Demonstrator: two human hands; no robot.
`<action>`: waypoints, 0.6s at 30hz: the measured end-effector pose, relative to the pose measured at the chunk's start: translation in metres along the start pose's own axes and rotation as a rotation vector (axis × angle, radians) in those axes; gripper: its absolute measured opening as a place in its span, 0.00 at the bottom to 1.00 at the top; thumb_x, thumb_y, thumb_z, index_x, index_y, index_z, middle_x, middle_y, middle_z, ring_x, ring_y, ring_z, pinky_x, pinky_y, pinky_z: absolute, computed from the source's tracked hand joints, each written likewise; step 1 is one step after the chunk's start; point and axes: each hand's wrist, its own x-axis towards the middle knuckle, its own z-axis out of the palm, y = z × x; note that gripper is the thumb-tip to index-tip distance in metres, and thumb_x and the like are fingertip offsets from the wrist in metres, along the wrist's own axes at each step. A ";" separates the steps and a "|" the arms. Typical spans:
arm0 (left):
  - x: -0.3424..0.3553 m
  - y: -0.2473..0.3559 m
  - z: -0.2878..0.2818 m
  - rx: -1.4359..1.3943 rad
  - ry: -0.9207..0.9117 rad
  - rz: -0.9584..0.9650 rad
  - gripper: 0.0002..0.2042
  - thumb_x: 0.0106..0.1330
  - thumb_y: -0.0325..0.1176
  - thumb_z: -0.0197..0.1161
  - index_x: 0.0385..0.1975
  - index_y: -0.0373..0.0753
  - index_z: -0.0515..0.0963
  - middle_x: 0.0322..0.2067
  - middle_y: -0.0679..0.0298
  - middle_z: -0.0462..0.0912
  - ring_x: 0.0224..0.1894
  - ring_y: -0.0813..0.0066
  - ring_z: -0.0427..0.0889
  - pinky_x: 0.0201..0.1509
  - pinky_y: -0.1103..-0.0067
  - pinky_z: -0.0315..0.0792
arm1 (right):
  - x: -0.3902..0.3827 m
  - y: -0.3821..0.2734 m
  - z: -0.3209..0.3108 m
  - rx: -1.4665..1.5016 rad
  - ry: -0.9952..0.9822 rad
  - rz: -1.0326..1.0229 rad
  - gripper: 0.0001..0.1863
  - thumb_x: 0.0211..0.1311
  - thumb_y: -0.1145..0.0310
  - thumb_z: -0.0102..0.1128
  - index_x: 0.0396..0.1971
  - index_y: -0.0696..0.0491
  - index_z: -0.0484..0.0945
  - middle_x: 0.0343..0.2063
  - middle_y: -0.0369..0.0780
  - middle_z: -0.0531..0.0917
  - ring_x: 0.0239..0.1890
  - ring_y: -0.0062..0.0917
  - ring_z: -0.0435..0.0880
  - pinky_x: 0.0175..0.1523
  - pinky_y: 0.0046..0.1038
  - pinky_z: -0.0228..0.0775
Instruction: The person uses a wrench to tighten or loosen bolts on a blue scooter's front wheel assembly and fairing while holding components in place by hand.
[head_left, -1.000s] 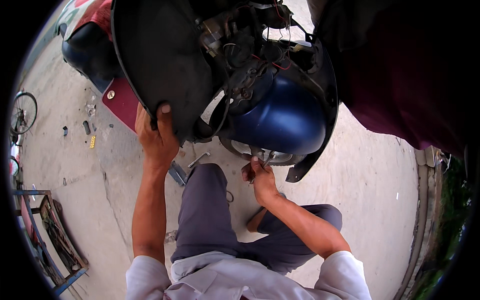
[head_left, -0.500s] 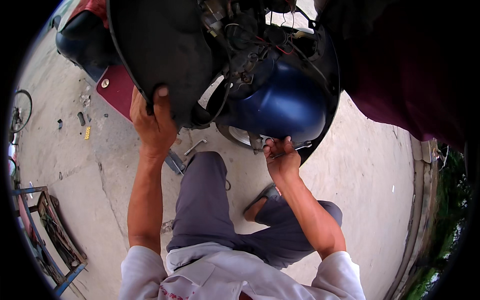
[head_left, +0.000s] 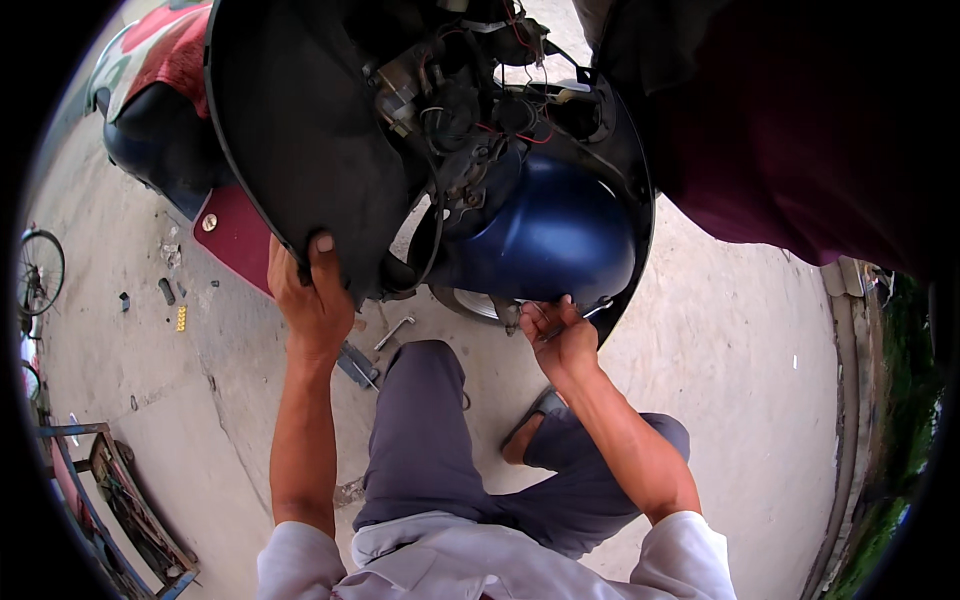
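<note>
My left hand [head_left: 312,300] is closed on the lower edge of a large black plastic panel [head_left: 300,130], thumb on its inner face. The panel belongs to the front of a scooter. Below the scooter's shiny blue front fender [head_left: 560,230], my right hand [head_left: 560,335] pinches a slim silver wrench [head_left: 597,307], its end sticking out to the right beside the fender's lower edge. Part of the wheel [head_left: 478,303] shows under the fender. Loose wires and a cable hang around the dark fork area [head_left: 480,170] between panel and fender.
An L-shaped metal tool [head_left: 394,333] and a grey flat piece [head_left: 357,366] lie on the concrete by my knee. Small scraps and a yellow strip [head_left: 181,318] are further left. A blue metal frame [head_left: 110,500] stands lower left; dark maroon cloth [head_left: 780,170] hangs at right.
The whole scene has shifted slightly down, with the scooter also further left in view. My left hand keeps its hold on the panel, and my right hand stays by the fender with the wrench.
</note>
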 end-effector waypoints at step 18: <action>-0.002 -0.007 0.002 -0.031 0.057 -0.022 0.19 0.81 0.42 0.52 0.43 0.28 0.80 0.35 0.53 0.86 0.36 0.62 0.83 0.43 0.71 0.73 | 0.017 -0.062 -0.020 0.134 0.205 -0.096 0.14 0.84 0.59 0.43 0.39 0.52 0.71 0.29 0.37 0.72 0.28 0.25 0.72 0.34 0.29 0.66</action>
